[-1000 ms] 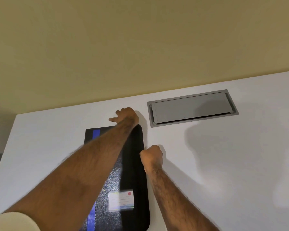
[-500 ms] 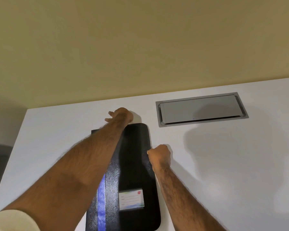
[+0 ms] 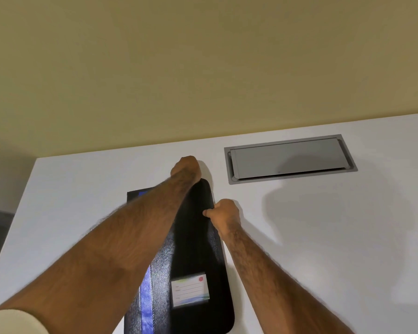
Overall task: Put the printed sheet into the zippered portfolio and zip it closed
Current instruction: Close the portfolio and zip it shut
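Observation:
A black zippered portfolio [image 3: 193, 247] with a blue stripe and a white name card lies closed and flat on the white table [image 3: 323, 249]. My left hand [image 3: 186, 168] is curled at its far edge, near the far right corner, fingers closed there. Whether they pinch a zipper pull is hidden. My right hand [image 3: 225, 214] grips the portfolio's right edge, thumb on top of the cover. The printed sheet is not visible.
A grey recessed cable hatch [image 3: 290, 159] with its lid shut sits in the table to the right of my hands. A beige wall rises behind the table's far edge. The table's left edge runs close to the portfolio's left side.
My left hand has closed its fingers and shifted right along the far edge toward the corner. My right hand stays on the right edge. The view has shifted slightly.

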